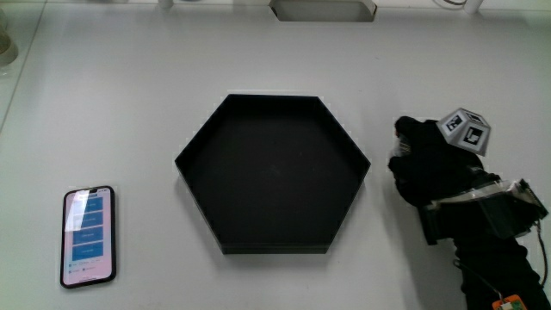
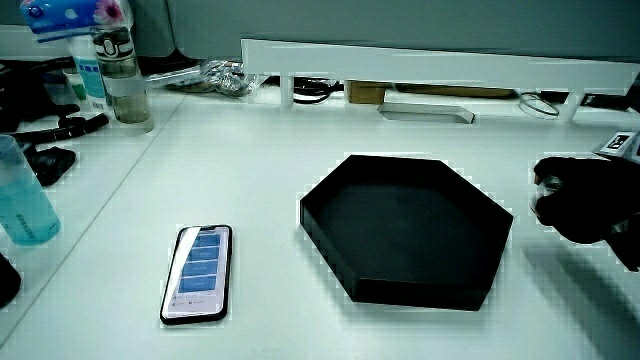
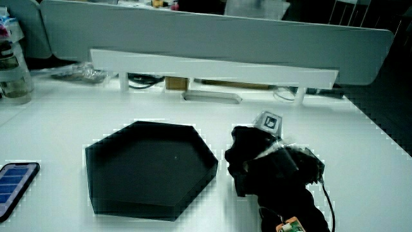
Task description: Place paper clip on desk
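The gloved hand [image 1: 428, 165] rests low over the white desk [image 1: 120, 103], right beside the black hexagonal tray [image 1: 275, 248]. A patterned cube [image 1: 465, 130] sits on its back. Both side views show the hand [image 2: 582, 200] [image 3: 256, 158] close to the tray's wall [image 2: 420, 292] [image 3: 135, 209], with a small gap between them. The tray's floor looks bare. No paper clip shows in any view; the glove hides whatever lies under or inside the hand.
A smartphone [image 1: 88, 234] with a lit screen lies on the desk, with the tray between it and the hand. Bottles [image 2: 120, 70] and a blue container [image 2: 25, 205] stand near the desk's edge past the phone. A low white partition [image 3: 212, 64] borders the desk.
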### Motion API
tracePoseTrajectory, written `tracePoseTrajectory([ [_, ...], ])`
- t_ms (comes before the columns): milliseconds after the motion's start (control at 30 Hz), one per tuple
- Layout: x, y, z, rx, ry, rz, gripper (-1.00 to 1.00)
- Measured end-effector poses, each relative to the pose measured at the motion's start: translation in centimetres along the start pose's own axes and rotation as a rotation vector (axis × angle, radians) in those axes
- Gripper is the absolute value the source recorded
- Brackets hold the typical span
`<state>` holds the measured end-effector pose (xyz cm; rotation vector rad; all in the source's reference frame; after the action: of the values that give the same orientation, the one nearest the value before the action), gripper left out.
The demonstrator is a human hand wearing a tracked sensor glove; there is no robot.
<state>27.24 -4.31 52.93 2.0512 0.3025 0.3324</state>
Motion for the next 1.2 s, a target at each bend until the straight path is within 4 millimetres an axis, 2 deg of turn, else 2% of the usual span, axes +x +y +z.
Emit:
tracePoseTrajectory([
  [367, 1.2, 1.2, -1.9, -0.048, 0.015, -0.031, 0.00],
  [567, 2.6, 2.0, -3.0, -0.074, 0.016, -0.068, 0.00],
  [833, 2.5, 2.5, -3.3, -0.093, -0.010, -0.106, 0.00],
  [967, 2.4, 2.2, -3.2, -0.106, 0.002, -0.092, -0.36],
  [1067, 2.8, 2.6, -3.7, -0.122, 0.006, -0.094, -0.64],
  [1200, 3.0, 2.0, -3.7, -0.145, 0.019, -0.064, -1.00],
])
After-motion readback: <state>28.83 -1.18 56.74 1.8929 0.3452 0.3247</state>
